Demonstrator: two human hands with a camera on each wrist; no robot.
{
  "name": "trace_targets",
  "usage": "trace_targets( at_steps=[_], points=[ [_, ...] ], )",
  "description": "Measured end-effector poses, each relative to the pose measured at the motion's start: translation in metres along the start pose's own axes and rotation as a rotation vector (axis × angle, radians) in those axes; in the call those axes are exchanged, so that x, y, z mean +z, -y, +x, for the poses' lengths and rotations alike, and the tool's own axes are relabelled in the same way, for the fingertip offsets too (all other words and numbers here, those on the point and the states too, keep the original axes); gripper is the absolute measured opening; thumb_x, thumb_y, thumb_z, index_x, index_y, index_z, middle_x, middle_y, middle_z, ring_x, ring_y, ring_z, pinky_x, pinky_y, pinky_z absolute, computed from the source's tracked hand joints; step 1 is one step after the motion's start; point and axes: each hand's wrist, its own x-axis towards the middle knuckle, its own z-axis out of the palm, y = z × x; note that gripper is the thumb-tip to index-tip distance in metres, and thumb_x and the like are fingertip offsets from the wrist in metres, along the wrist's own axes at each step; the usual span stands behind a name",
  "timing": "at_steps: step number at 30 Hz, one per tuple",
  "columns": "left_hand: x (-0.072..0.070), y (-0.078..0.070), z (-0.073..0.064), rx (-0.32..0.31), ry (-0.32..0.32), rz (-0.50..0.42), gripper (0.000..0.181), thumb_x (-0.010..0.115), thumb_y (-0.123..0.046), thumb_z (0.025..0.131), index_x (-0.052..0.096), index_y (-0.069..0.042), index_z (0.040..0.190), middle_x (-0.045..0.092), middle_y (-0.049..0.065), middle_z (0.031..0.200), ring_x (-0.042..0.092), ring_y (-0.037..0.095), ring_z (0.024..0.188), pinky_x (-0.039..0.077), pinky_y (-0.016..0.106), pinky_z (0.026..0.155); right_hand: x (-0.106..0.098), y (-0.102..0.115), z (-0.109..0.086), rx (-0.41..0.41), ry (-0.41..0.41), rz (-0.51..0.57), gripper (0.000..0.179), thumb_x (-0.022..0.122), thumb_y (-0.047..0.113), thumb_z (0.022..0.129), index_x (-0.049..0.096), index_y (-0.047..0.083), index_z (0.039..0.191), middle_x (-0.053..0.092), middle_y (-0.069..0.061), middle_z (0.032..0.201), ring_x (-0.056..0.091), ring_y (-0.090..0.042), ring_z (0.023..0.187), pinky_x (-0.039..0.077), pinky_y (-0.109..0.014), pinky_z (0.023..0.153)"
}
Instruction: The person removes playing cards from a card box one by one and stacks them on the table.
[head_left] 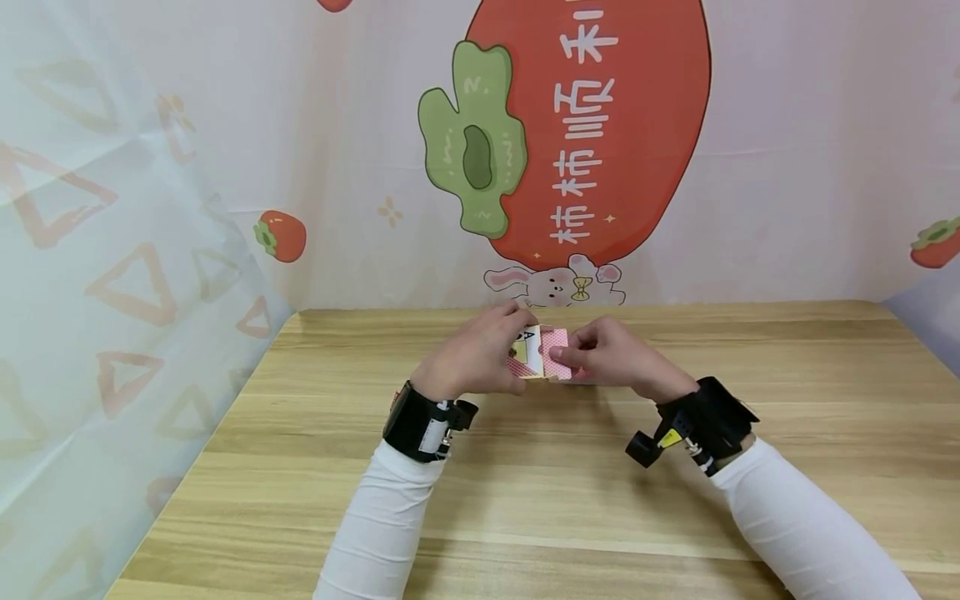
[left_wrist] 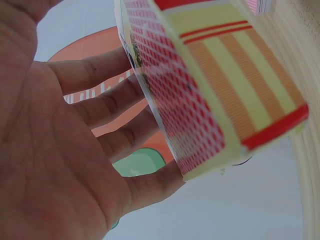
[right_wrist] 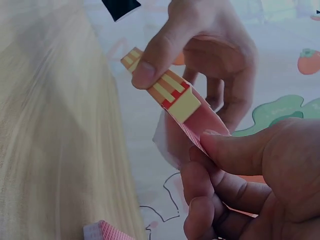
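Note:
A playing card box (head_left: 532, 352) with an ace printed on its face is held up over the wooden table. My left hand (head_left: 480, 350) grips it, thumb on the striped yellow and orange side (left_wrist: 240, 75) and fingertips against the opposite side. The box's end toward my right hand (head_left: 611, 354) is open, a pale side tab (right_wrist: 184, 106) standing there. Between right thumb and forefinger I pinch the pink patterned flap (head_left: 555, 354) at that end. Most of the box's inside is hidden.
Below the right hand, a stack of pink-backed cards (right_wrist: 116, 232) lies on the table (head_left: 525, 500), mostly hidden from the head view. A cloth backdrop (head_left: 360, 167) with printed fruit hangs behind the table's far edge.

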Motion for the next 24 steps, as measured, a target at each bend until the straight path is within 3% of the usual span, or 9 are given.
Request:
trace_targets(
  at_steps=[7, 13, 24],
  points=[
    [-0.003, 0.004, -0.002, -0.033, 0.001, -0.004, 0.067, 0.077, -0.033, 0.060, 0.052, -0.015, 0.119, 0.045, -0.007, 0.105, 0.042, 0.007, 0.093, 0.037, 0.020, 0.078, -0.011, -0.002, -0.001, -0.005, 0.013, 0.037, 0.035, 0.063, 0.042, 0.082, 0.063, 0.007, 0.076, 0.049, -0.015, 0.072, 0.044, -0.026, 0.075, 0.029, -0.030, 0.057],
    [-0.005, 0.007, -0.004, -0.056, -0.002, 0.000, 0.066, 0.078, -0.032, 0.060, 0.051, -0.014, 0.118, 0.046, -0.005, 0.103, 0.042, 0.009, 0.092, 0.037, 0.020, 0.078, -0.020, -0.006, -0.001, -0.014, 0.021, 0.054, 0.038, 0.063, 0.043, 0.082, 0.063, 0.006, 0.076, 0.046, -0.012, 0.073, 0.042, -0.026, 0.078, 0.032, -0.033, 0.063],
    [-0.009, 0.011, -0.006, -0.079, 0.007, 0.013, 0.072, 0.076, -0.034, 0.062, 0.049, -0.013, 0.126, 0.047, -0.004, 0.111, 0.041, 0.010, 0.097, 0.037, 0.021, 0.080, -0.031, -0.009, -0.002, -0.018, 0.054, 0.057, 0.039, 0.063, 0.040, 0.083, 0.061, 0.001, 0.077, 0.046, -0.018, 0.077, 0.043, -0.028, 0.085, 0.037, -0.042, 0.075]
  ],
)
